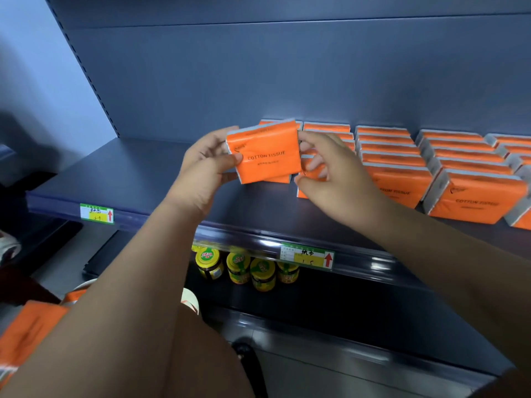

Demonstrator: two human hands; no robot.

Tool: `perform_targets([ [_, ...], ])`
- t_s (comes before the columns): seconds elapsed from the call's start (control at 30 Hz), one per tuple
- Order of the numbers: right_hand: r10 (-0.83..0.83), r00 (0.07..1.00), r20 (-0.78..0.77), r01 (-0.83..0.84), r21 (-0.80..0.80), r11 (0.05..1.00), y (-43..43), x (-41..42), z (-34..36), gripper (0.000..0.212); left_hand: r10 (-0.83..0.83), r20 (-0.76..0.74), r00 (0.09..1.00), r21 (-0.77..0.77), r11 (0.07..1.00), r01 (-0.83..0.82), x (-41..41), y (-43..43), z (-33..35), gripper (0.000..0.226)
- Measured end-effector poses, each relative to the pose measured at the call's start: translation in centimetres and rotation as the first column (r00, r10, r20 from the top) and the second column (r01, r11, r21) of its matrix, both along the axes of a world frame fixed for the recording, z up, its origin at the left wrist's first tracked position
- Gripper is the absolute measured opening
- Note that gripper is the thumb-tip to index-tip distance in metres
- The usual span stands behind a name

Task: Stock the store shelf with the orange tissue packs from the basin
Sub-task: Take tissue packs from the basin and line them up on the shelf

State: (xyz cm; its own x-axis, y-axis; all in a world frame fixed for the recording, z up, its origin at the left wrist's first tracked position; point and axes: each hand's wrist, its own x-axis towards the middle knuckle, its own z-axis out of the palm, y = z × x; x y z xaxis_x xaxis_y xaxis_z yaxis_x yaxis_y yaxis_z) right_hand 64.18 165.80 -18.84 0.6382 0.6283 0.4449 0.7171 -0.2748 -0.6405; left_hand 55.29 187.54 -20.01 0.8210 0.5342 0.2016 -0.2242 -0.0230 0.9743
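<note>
Tissue packs (399, 156) on shelf (138, 179); jars (238, 268) below

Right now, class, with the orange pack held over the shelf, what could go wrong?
1. The left hand pinches the orange plastic-wrapped tissue pack only by its edge; it might slip.
2. The right hand reaches among the upright orange packs already shelved; a nudge might topple a row.

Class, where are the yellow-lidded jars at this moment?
In the head view, the yellow-lidded jars stand on the lower shelf, left of centre, directly beneath the price tag with the red arrow and between the person's two forearms.
</note>
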Motion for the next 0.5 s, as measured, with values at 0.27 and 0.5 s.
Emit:
perform_targets([
  [0.27,0.076,0.904,-0.421,-0.096,-0.027,0.995,1.6,-1.5,-1.5,0.053,0.220,-0.137,0.966,0.109,0.972,-0.206,0.9,0.2,-1.9,0.034],
  [0.5,0.045,0.809,-0.586,-0.071,-0.021,0.997,3.3,-1.7,-2.5,0.047,0.289,-0.219,0.932,0.180,0.951,-0.253,2.2,0.2,-2.9,0.030],
])
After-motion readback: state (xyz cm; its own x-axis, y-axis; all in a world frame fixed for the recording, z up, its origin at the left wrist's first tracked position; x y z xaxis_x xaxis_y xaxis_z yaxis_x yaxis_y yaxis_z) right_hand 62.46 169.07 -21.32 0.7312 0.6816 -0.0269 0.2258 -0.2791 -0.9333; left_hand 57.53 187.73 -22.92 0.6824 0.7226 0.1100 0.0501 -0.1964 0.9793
